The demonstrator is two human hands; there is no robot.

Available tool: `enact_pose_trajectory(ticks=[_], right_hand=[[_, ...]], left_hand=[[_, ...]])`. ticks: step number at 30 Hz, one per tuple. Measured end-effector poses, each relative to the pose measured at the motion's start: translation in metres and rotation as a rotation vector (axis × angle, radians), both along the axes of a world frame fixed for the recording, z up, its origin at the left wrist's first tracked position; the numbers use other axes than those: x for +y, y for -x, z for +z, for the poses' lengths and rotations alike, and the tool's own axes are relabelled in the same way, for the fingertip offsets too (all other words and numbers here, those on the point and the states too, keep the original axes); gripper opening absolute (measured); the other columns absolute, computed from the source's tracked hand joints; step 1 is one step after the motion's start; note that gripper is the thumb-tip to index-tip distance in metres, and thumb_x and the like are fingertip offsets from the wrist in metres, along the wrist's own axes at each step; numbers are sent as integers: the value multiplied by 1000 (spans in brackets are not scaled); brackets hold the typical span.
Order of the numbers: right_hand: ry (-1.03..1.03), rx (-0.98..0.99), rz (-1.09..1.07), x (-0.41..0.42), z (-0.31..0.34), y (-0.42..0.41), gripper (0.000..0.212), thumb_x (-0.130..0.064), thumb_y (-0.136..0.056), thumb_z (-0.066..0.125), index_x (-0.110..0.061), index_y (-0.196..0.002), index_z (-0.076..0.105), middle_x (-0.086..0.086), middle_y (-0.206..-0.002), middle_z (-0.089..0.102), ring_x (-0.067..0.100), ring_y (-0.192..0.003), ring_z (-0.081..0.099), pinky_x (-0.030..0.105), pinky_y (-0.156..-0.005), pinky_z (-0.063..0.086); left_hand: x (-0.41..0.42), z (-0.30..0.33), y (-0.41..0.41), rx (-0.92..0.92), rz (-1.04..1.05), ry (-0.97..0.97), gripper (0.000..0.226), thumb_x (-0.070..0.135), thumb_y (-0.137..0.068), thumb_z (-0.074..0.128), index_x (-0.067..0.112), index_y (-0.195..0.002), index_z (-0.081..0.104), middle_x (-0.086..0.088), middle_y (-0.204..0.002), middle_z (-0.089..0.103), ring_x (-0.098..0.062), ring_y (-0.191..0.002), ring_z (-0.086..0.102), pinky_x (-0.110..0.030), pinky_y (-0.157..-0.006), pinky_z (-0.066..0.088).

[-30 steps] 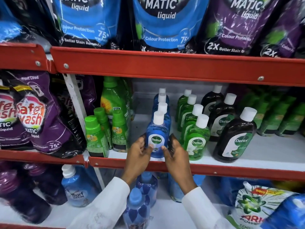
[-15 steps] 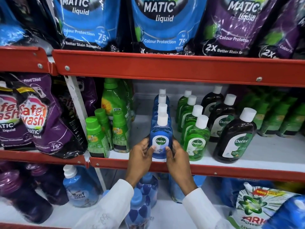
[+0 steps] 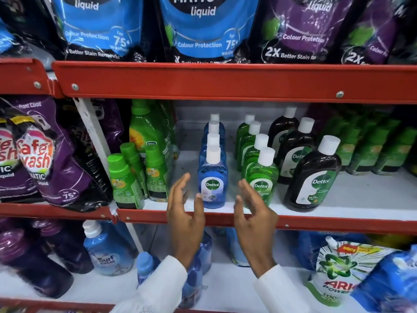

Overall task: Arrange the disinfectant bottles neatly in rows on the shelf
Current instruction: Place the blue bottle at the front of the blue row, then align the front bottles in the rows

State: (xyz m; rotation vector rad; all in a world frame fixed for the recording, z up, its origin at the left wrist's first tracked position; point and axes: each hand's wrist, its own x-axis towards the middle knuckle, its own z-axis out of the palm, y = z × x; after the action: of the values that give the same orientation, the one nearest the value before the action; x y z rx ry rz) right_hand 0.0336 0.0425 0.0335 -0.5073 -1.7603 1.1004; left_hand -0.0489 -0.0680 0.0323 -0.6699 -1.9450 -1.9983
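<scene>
On the middle shelf (image 3: 338, 206) stand three front-to-back rows of Dettol bottles with white caps. The front blue bottle (image 3: 212, 177) heads the blue row. To its right is the green row, led by a green bottle (image 3: 261, 177), then the dark brown row, led by a brown bottle (image 3: 313, 177). My left hand (image 3: 185, 213) hovers open just left of the blue bottle, fingers apart, holding nothing. My right hand (image 3: 252, 213) is open between the blue and green front bottles and partly covers the green one's base.
Green-capped bottles (image 3: 126, 179) stand left of the blue row, beside a white upright post (image 3: 94, 136). Purple pouches (image 3: 45, 159) hang further left. Red shelf lips (image 3: 203, 82) run above and below. Blue bottles and an Ariel pouch (image 3: 334, 272) fill the lower shelf.
Both hands held the front blue bottle and slid it slightly right into line with its row. Now they have let go and drawn back, open on either side.
</scene>
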Motion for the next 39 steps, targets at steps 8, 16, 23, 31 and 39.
enact_pose_trajectory(ticks=[8, 16, 23, 31, 39], right_hand=[[100, 156, -62, 44, 8, -37, 45, -22, -98, 51, -24, -143, 50, -3, -141, 63, 8, -129, 60, 27, -109, 49], [143, -284, 184, 75, 4, -32, 50, -19, -108, 39, -12, -157, 32, 7, -164, 38, 11, -149, 36, 26, -124, 24], [156, -271, 230, 82, 1, -32, 49, -18, -108, 39, -12, -156, 33, 8, -160, 44, 21, -147, 42, 44, -124, 31], [156, -270, 272, 84, 2, -35, 51, -24, -108, 38, -15, -157, 30, 9, -161, 42, 24, -148, 40, 48, -123, 32], [106, 129, 28, 106, -4, -97, 32, -26, -97, 50, -23, -118, 73, -27, -109, 76, -4, -103, 71, 9, -88, 52]], left_hand=[[57, 7, -65, -10, -333, 204, 61, 40, -95, 51, 22, -152, 37, 8, -161, 40, -2, -149, 34, -26, -123, 28], [94, 13, -50, -356, -504, 195, 99, 82, -82, 32, 18, -158, 25, -2, -167, 30, -14, -155, 26, -45, -130, 18], [94, 10, -48, -349, -543, 160, 113, 95, -71, 40, 24, -158, 23, 2, -167, 31, -12, -154, 28, -48, -130, 19], [94, 8, -51, -313, -519, 200, 103, 90, -76, 36, 29, -157, 24, 5, -167, 29, -10, -154, 27, -47, -130, 20], [100, -5, -84, 231, -92, 8, 43, 46, -99, 43, 25, -133, 60, 9, -138, 60, -25, -133, 55, -51, -109, 47]])
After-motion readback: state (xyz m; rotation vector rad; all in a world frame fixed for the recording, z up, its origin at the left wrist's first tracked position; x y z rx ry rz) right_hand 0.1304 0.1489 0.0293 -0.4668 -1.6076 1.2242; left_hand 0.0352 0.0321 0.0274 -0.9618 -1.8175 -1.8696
